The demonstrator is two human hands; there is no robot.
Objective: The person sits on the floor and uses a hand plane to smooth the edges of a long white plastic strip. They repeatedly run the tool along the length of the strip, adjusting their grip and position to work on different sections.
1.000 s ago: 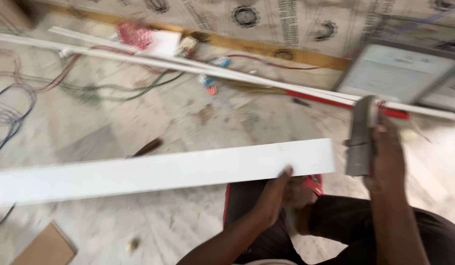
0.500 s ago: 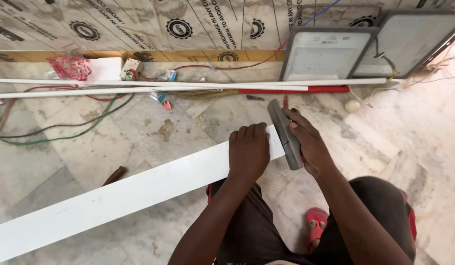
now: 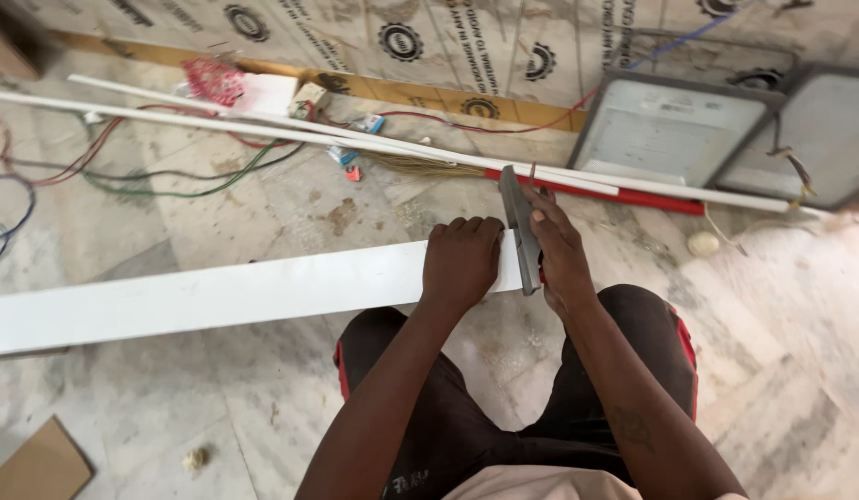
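Note:
A long white flat strip [image 3: 216, 296] lies across the marble floor from the left edge to in front of my knees. My left hand [image 3: 462, 259] presses down on its right end, fingers curled over the far edge. My right hand [image 3: 559, 250] grips a grey metal tool [image 3: 519, 227], a flat bar like a saw blade or file, held edge-on across the strip's right end. My legs in dark shorts sit just behind the strip.
Long white pipes [image 3: 263, 130] and a red-tipped rod [image 3: 624, 193] lie beyond. Coloured wires [image 3: 170, 176] sprawl at left. Two flat grey panel lights [image 3: 670, 130] lean against the covered wall at right. A cardboard piece [image 3: 40, 463] sits bottom left.
My left hand has settled onto the strip's right end and my right hand has brought the grey tool down across it. The view has shifted and steadied.

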